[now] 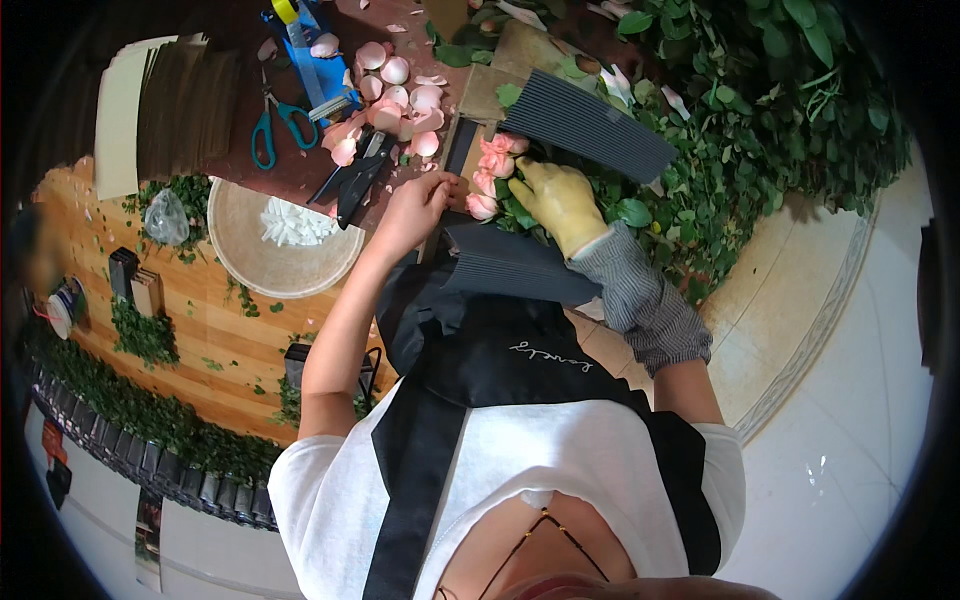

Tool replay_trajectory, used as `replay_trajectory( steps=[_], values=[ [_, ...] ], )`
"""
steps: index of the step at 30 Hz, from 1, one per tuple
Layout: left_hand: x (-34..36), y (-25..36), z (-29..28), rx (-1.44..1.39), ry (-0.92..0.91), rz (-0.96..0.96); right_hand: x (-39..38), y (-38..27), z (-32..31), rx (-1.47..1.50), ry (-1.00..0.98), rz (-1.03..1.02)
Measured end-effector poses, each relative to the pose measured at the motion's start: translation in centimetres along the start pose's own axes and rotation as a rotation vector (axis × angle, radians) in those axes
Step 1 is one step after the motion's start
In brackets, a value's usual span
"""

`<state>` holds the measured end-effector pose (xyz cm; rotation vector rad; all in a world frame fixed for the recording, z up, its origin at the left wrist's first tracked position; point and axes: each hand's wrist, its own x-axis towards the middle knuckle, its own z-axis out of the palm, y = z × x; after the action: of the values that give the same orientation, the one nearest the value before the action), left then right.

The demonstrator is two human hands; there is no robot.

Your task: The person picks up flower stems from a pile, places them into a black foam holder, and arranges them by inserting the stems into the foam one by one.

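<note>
Several pink roses (496, 160) lie together, heads towards my left hand, between dark corrugated wrapping sheets. One sheet (592, 122) lies beyond them and another (515, 264) is nearer my body. In a yellow work glove, my right hand (562, 203) is closed over the bunch just behind the heads, among green leaves; some of its fingers are hidden. Bare, my left hand (420, 208) has its fingers pinched together at the wrap's left edge, beside the lowest rose. What lies between those fingertips is hidden.
Loose pink petals (400, 98), a black stapler (362, 178), teal-handled scissors (275, 128) and a blue tape dispenser (305, 55) lie left. Beyond them stands a stack of card sheets (150, 110). A round bowl (228, 245) holds white pieces. Leafy stems (740, 150) pile up right.
</note>
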<state>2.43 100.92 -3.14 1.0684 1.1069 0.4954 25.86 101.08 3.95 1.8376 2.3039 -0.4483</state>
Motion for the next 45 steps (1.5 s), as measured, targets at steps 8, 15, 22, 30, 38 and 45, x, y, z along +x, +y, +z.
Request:
replay_trajectory(
  steps=[8, 15, 22, 30, 38, 45],
  values=[
    [0.3, -0.9, 1.3, -0.228, -0.113, -0.021, 0.2, -1.9, -1.7, -0.033, -0.02, 0.075],
    [-0.1, 2.4, 0.4, 0.163, -0.101, 0.031, 0.1, -0.9, -0.1, 0.029, 0.073, 0.04],
    [3.2, 3.7, 0.7, 0.48, 0.262, 0.393, 0.2, -0.1, 0.6, 0.008, -0.071, -0.09],
    [5.3, 3.2, 2.5, 0.656, 0.259, 0.615, -0.2, 1.6, 1.1, 0.284, 0.086, -0.114],
    [4.8, 2.6, 2.5, 0.701, 0.188, 0.871, -0.6, 3.0, 2.5, 0.701, -0.108, 0.285],
    [4.4, 2.8, 1.2, 0.804, 0.157, 0.76, -0.3, 2.8, 1.4, 0.844, -0.213, 0.371]
  ],
)
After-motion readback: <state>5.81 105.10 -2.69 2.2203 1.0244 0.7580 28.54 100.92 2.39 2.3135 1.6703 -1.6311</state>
